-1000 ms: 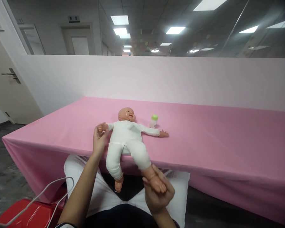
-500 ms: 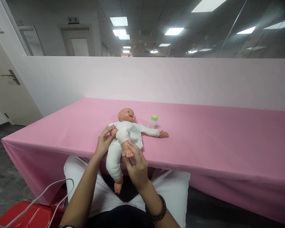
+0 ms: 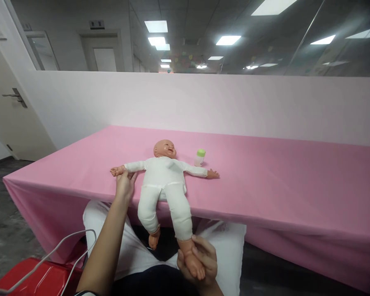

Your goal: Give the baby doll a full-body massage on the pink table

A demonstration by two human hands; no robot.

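A baby doll [image 3: 163, 185] in a white cloth suit lies on its back on the pink-covered table [image 3: 265, 193], both legs hanging past the front edge. My right hand [image 3: 197, 261] grips the doll's bare foot [image 3: 191, 259] below the table edge. My left hand [image 3: 125, 187] has its fingers on the doll's outstretched forearm [image 3: 132, 166], near the doll's small hand. A small bottle with a green cap [image 3: 200, 157] stands just beyond the doll's other arm. Neither of my hands is near it.
A red case [image 3: 40, 275] with a white cable [image 3: 52, 246] sits low at the left. A white cushion [image 3: 231, 255] lies under the table's front edge. A low white partition [image 3: 203, 107] runs behind the table, and a door [image 3: 15, 102] stands at the left.
The doll's leg, bent over its belly before, now stretches down past the table edge with its foot in my right hand. The doll's arm has moved outward to the left, straightened.
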